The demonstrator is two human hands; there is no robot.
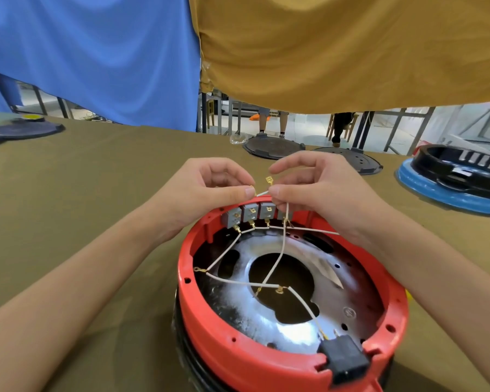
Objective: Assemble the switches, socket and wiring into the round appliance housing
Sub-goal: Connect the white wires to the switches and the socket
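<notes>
i see the red round housing sitting on the counter at six o'clock of the view, open side up. four grey switches line its twelve o'clock wall and the black socket sits at its five o'clock rim. my left hand and right hand meet just above the switches, fingers of each pinched on a white wire with a brass terminal sticking up between them.
</notes>
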